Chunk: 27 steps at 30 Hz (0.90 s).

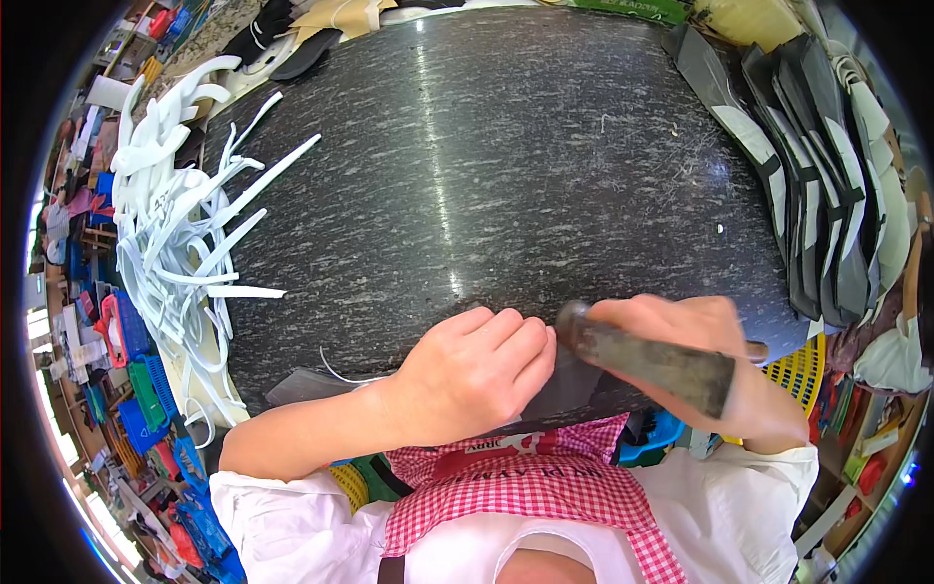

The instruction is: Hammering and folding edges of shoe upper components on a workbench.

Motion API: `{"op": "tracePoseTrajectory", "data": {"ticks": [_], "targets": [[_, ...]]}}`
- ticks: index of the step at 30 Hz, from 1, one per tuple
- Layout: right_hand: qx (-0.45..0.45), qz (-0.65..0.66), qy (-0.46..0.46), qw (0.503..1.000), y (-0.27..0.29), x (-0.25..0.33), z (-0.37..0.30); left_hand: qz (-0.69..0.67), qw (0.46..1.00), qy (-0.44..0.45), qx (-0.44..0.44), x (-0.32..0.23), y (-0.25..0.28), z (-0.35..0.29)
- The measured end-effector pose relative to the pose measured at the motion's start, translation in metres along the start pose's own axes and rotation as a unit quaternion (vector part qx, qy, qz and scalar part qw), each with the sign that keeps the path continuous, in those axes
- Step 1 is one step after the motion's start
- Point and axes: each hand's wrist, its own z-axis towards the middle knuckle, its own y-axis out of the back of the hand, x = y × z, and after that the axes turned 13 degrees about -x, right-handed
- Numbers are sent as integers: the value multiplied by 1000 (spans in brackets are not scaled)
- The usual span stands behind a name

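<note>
My right hand (671, 331) is wrapped round a cobbler's hammer (662, 362), slightly blurred. The hammer has a round knob at one end and a broad, flared metal head; the tip of its handle shows past my wrist. Just left of the knob, my left hand (482, 365) is closed, knuckles up, over a dark grey sheet piece (567, 387) at the near edge of the table. The piece shows on both sides of that hand. My left fingertips are hidden. A thin white strip (341, 370) curls out beside my left wrist.
The table (525, 165) has a dark, streaked top. A tangle of white strips (175, 214) lies along its left side. Dark grey pieces with white edges (812, 185) are stacked at the right. A yellow basket (800, 375) stands below the right edge, a blue one (654, 438) by my apron.
</note>
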Motion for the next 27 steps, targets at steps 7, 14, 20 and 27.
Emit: {"op": "tracePoseTrajectory", "data": {"ticks": [7,14,20,27], "targets": [[12,-33,6,999,2,6,1,-68,994,84,-32,5,5,-12],[26,-72,57,995,-4,15,14,113,988,-90,51,-12,11,-6],[28,-97,86,991,-5,18,18,-44,994,97,2,-1,21,-30],[65,-54,81,993,-12,18,17,-109,978,172,-36,2,26,-41]]}}
